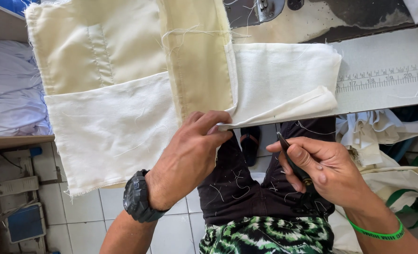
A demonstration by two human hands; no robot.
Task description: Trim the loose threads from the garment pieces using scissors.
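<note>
Fingers of the left hand (190,155) pinch the cream cloth (124,103); right hand (326,171) grips a half-hidden dark tool (291,160).

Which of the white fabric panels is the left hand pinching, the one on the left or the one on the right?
The right white panel, folded along its lower edge by the ruler; the left hand grips its corner. The left white panel hangs off the table untouched.

A sewing workshop: sewing machine (265,9), ruler-marked table (383,80), fabric scraps (378,134).
</note>
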